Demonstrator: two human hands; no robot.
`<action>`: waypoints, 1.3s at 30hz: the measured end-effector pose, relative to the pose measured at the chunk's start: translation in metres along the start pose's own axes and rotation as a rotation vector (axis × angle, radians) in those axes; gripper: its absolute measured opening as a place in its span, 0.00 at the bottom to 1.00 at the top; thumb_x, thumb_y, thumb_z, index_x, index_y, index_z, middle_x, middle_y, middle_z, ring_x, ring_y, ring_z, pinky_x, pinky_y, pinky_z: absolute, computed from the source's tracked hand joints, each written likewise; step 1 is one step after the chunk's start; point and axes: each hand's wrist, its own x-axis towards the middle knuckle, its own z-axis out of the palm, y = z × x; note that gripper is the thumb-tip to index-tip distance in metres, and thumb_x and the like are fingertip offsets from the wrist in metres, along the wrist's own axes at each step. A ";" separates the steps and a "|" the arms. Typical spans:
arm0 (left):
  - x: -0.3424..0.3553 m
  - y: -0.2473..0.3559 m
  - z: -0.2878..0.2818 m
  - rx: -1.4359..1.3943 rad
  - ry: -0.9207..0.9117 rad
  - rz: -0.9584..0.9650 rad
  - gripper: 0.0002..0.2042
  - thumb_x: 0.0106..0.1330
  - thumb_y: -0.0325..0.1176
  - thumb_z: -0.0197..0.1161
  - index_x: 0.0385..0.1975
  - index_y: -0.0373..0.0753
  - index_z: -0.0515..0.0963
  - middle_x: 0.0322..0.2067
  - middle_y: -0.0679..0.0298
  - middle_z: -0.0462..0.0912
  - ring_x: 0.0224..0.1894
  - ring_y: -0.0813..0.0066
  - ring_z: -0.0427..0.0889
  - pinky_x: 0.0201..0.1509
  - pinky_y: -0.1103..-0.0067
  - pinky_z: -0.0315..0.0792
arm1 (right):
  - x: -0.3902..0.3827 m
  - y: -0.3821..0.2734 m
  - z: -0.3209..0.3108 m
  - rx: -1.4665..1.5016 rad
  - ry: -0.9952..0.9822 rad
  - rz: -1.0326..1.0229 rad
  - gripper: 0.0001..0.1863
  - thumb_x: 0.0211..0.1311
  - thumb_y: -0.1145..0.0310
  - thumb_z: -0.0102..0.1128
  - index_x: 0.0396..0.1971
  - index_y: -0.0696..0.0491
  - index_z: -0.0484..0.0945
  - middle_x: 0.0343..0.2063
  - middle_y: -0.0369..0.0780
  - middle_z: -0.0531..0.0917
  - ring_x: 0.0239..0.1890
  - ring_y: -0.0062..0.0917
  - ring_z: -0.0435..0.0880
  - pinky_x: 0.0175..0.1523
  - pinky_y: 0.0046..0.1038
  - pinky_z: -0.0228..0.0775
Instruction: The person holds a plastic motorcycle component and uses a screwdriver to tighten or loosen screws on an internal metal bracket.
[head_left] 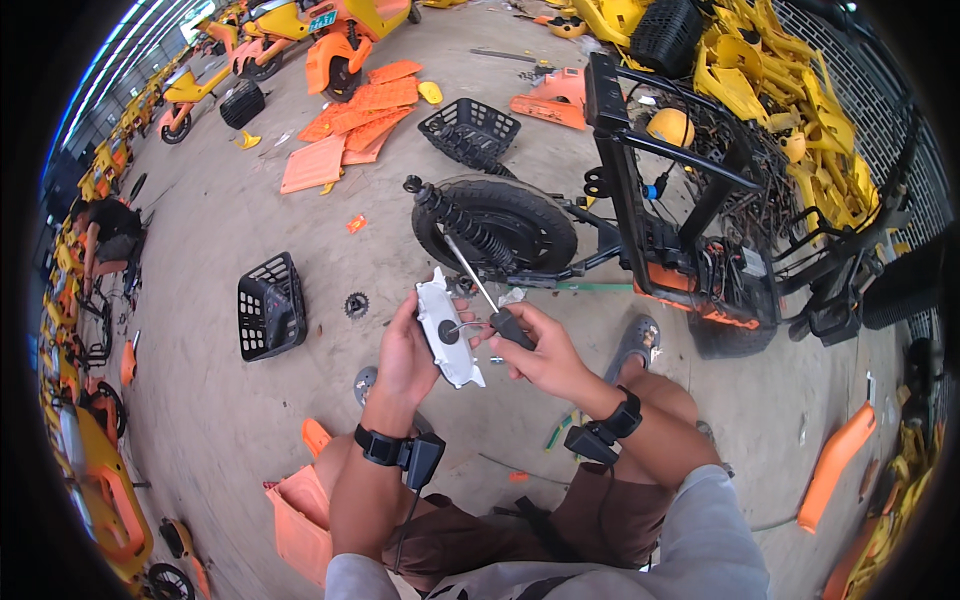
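My left hand grips a white, plate-like part with pointed tabs at its ends. At the part's middle sits a round black piece, and a thin cable runs from it toward my right fingers. In my right hand is a screwdriver, its dark handle in my fist and its metal shaft slanting up and left, past the white part. Whether my right fingers also pinch the cable, I cannot make out. Beyond both hands lies a black wheel with a coil-spring shock absorber beside it.
A stripped black scooter frame lies at the right. On the concrete floor are a black basket, a toothed ring, another basket and stacked orange panels. Yellow parts are heaped far right. A person crouches at far left.
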 end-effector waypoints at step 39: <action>0.000 0.004 -0.014 0.238 0.330 0.064 0.10 0.67 0.38 0.62 0.40 0.39 0.75 0.35 0.64 0.78 0.39 0.64 0.80 0.45 0.61 0.80 | -0.001 -0.030 -0.048 0.458 -0.060 0.173 0.23 0.60 0.69 0.62 0.55 0.55 0.70 0.32 0.40 0.83 0.18 0.14 0.74 0.22 0.17 0.65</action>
